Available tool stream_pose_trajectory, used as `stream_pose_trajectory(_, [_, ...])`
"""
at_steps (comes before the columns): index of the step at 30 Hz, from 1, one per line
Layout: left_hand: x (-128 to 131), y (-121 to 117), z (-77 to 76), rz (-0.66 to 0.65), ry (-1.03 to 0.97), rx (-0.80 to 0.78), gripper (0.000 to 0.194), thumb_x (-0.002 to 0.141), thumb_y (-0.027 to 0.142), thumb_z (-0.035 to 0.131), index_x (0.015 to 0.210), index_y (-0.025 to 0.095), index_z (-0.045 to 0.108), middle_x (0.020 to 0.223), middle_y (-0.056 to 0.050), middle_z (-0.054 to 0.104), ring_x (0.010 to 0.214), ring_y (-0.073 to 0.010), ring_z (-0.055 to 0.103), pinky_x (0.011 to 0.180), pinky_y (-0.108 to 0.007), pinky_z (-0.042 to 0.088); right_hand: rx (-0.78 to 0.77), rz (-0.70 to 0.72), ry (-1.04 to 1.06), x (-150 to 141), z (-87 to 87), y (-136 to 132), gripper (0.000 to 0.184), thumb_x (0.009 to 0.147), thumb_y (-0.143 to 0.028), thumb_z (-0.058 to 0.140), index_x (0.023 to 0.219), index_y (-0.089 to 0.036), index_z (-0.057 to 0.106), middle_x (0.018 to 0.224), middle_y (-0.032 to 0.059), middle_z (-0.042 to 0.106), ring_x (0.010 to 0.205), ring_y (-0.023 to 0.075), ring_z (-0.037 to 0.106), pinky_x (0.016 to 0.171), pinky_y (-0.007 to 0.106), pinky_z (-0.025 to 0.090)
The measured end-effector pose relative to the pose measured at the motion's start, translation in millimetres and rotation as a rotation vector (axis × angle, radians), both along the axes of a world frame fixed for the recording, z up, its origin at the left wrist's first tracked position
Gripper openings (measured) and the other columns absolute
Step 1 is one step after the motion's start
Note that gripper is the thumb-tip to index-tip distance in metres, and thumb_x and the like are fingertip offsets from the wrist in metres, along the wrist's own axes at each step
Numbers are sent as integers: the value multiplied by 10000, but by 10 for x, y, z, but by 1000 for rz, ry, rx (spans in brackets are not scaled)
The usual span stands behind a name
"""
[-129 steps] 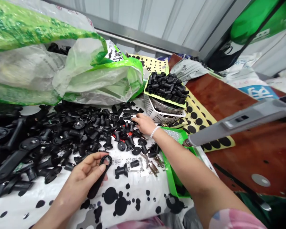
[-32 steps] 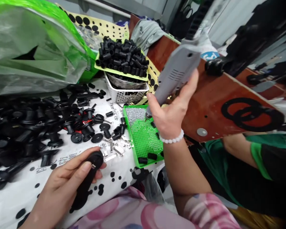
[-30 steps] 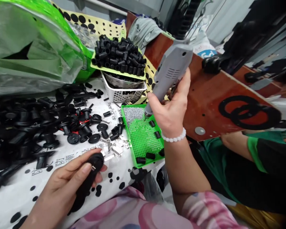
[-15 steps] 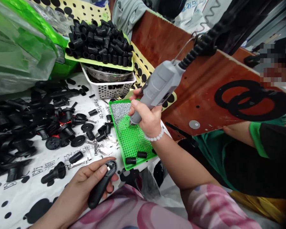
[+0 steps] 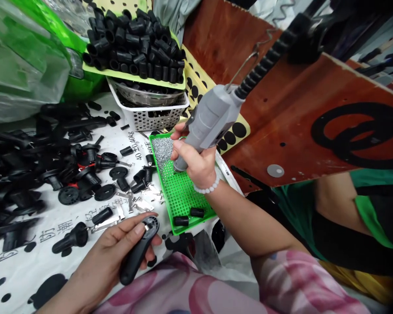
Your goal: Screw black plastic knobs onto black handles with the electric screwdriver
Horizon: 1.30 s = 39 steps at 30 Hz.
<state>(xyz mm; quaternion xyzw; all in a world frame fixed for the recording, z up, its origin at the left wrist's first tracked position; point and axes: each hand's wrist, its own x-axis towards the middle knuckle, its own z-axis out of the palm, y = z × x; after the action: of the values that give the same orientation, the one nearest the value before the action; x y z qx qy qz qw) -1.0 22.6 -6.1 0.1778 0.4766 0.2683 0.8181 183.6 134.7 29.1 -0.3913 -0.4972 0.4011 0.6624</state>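
My right hand [image 5: 196,163] is shut around a grey corded rotary tool [image 5: 211,117], and its tip rests on a green perforated tray [image 5: 183,196]. Silvery granules [image 5: 162,152] lie heaped in the tray's far corner, and two black cylindrical sleeves [image 5: 189,216] sit near its front edge. My left hand [image 5: 118,248] grips a black plastic handle [image 5: 134,257] with a round head [image 5: 150,226]. Loose metal clips [image 5: 140,203] lie just beyond that hand, on the printed white sheet [image 5: 36,270].
A heap of black plastic parts [image 5: 36,161] covers the sheet's left side. Black cylinders [image 5: 134,48] are piled on a green lid over a white basket [image 5: 150,120]. A reddish wooden board [image 5: 281,109] rises at right, above a co-worker's green-and-black sleeved arm [image 5: 334,205].
My right hand has lowered the rotary tool from a raised position onto the tray. My left hand has turned the handle, showing its round head. The view has tilted, shifting the scene.
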Motion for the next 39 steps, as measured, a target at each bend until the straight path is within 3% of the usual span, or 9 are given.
stream_pose_trajectory(7, [-5, -15, -67, 7, 6, 41, 465, 724, 367, 750, 1104, 139, 609, 747, -111, 725, 555, -159, 615, 485, -233, 482, 4, -9, 32, -29, 1, -5, 253, 611, -265, 701, 829, -191, 595, 770, 8, 596, 622, 126, 588, 606, 296, 521])
stream_pose_trajectory(13, [21, -2, -32, 11, 27, 72, 482, 719, 382, 753, 1100, 129, 601, 739, -108, 722, 540, -151, 605, 474, -228, 482, 18, 5, 31, -24, -33, 16, 293, 635, -289, 710, 884, -190, 591, 756, 0, 591, 554, 107, 556, 542, 284, 503])
stream_pose_trajectory(20, [17, 5, 6, 40, 53, 69, 507, 689, 383, 776, 1086, 122, 597, 742, -113, 721, 529, -152, 597, 457, -229, 478, 58, -5, 15, -39, -70, 6, 226, 645, -285, 708, 820, -196, 596, 768, 6, 601, 664, 132, 600, 632, 305, 528])
stream_pose_trajectory(24, [9, -3, 3, 46, 37, 80, 501, 692, 339, 779, 1106, 123, 598, 787, -132, 729, 545, -157, 607, 469, -237, 488, 61, -2, 41, -35, -49, 2, 255, 641, -272, 720, 862, -204, 609, 752, -5, 602, 587, 111, 581, 547, 271, 510])
stream_pose_trajectory(28, [27, 6, 13, 63, 31, 90, 502, 673, 286, 798, 1113, 140, 605, 838, -125, 732, 558, -148, 610, 487, -243, 510, 107, 7, 83, -3, 43, -18, 242, 671, -282, 711, 885, -226, 615, 745, -18, 597, 478, 83, 539, 434, 242, 470])
stream_pose_trajectory(33, [85, 12, 32, 102, 64, 75, 492, 658, 313, 806, 1081, 138, 624, 791, -111, 734, 533, -136, 607, 467, -226, 510, 110, 52, 90, 11, 258, -178, 240, 706, -328, 683, 910, -225, 612, 789, -13, 588, 500, 91, 558, 454, 251, 482])
stream_pose_trajectory(39, [116, 4, 37, 111, 58, 85, 463, 672, 335, 790, 1067, 143, 642, 764, -95, 730, 552, -142, 625, 462, -208, 503, 3, 267, 105, -72, 475, -542, 298, 737, -369, 670, 974, -207, 587, 860, 6, 588, 541, 110, 565, 527, 289, 497])
